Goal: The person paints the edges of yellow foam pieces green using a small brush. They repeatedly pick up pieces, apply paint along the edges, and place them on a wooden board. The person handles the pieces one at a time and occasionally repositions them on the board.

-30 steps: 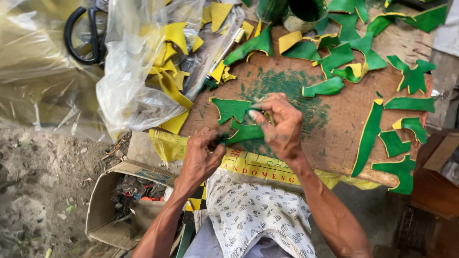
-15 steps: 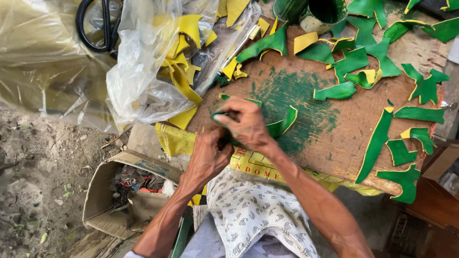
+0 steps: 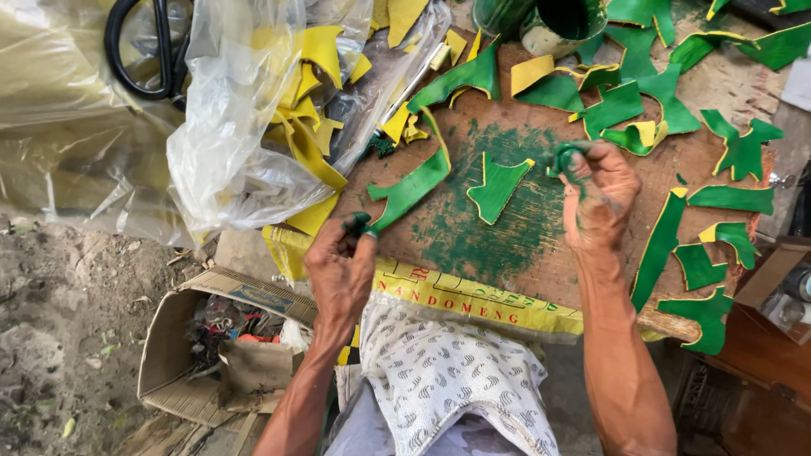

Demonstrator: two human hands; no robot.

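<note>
1. My left hand (image 3: 340,268) pinches the lower end of a long green strip (image 3: 414,186), which lies slanting up across the brown board (image 3: 541,270).
2. My right hand (image 3: 601,196) is raised over the board, its fingers closed around a small green-stained wad (image 3: 562,158).
3. Between my hands a green cut piece (image 3: 496,186) lies flat on a green-smeared patch of the board.
4. More green scraps (image 3: 676,245) lie along the board's right side.
5. A clear plastic bag (image 3: 245,127) of yellow offcuts sits at upper left.
6. A cardboard box (image 3: 182,338) stands on the dirt beside my left arm.
</note>
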